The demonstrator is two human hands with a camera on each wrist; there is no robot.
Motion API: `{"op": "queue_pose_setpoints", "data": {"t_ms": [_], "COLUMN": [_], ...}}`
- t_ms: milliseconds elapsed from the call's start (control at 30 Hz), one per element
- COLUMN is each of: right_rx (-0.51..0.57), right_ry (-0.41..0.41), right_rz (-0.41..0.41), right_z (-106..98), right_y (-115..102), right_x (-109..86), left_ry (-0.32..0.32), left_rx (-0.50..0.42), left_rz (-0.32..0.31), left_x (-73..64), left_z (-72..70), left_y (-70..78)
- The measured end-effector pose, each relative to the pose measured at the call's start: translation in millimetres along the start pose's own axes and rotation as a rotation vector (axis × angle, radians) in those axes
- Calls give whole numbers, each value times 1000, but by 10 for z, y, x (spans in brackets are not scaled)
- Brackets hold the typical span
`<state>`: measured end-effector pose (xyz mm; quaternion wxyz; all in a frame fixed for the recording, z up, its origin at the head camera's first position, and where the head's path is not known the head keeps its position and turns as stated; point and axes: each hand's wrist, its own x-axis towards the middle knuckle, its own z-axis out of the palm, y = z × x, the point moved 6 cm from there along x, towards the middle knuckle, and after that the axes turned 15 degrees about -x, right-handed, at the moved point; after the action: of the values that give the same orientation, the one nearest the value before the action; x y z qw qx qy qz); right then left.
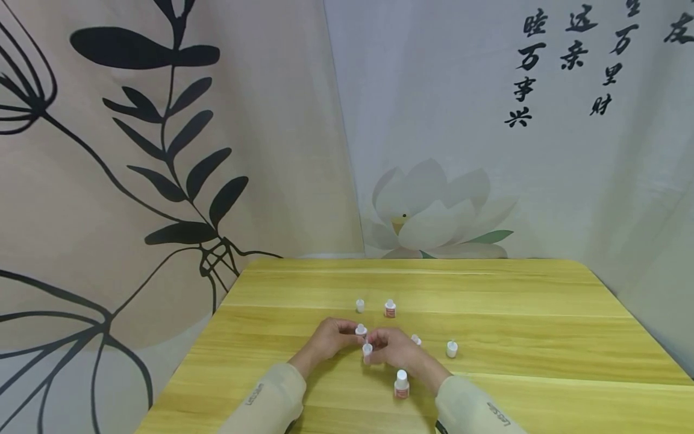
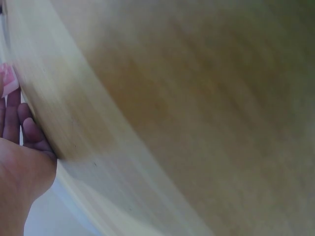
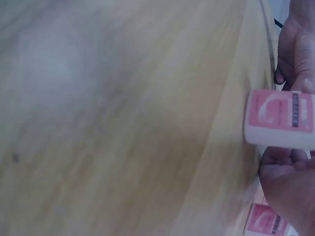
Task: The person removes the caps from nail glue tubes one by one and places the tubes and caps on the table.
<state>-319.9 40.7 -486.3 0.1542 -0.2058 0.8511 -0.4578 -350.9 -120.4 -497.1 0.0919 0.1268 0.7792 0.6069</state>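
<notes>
In the head view my left hand (image 1: 329,339) grips a small white-topped bottle (image 1: 361,330) at its fingertips. Its pink label (image 2: 9,78) shows at the edge of the left wrist view. Close beside it, my right hand (image 1: 398,348) pinches a small white cap (image 1: 367,349) just below and in front of the bottle. Whether cap and bottle touch, I cannot tell. Nearer to me than the right hand stands a capped bottle (image 1: 401,384) with a red-pink label. The right hand partly hides another white-topped item (image 1: 415,340) behind it.
On the wooden table (image 1: 260,367), a loose white cap (image 1: 360,305) and a red-labelled bottle (image 1: 390,308) stand beyond the hands. Another white cap (image 1: 452,348) sits to the right. A printed curtain (image 1: 287,150) hangs behind the table's far edge.
</notes>
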Motion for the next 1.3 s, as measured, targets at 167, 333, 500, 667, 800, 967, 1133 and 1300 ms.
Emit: {"op": "queue_pose_setpoints", "data": {"t_ms": [167, 333, 500, 667, 800, 967, 1133, 1300], "right_rx": [-20, -71, -107, -137, -174, -192, -210, -190], "right_ry": [1, -9, -10, -5, -1, -4, -15, -21], "right_rz": [0, -14, -26, -35, -51, -67, -51, -32], "right_z": [-5, 5, 8, 11, 21, 32, 27, 16], "right_y": [21, 12, -8, -10, -5, -19, -25, -21], "right_x": [-7, -6, -16, -14, -7, -10, -19, -28], "left_ry": [0, 0, -5, -4, -5, -9, -8, -8], "left_rx": [-4, -8, -4, -16, -35, -37, -8, 6], "left_rz": [-12, -18, -16, -17, -13, -8, -14, -9], "left_x": [8, 8, 11, 11, -1, -8, -5, -21], "left_z": [9, 15, 16, 20, 27, 35, 28, 20], "left_y": [-10, -4, -7, -6, 5, 9, 11, 29]}}
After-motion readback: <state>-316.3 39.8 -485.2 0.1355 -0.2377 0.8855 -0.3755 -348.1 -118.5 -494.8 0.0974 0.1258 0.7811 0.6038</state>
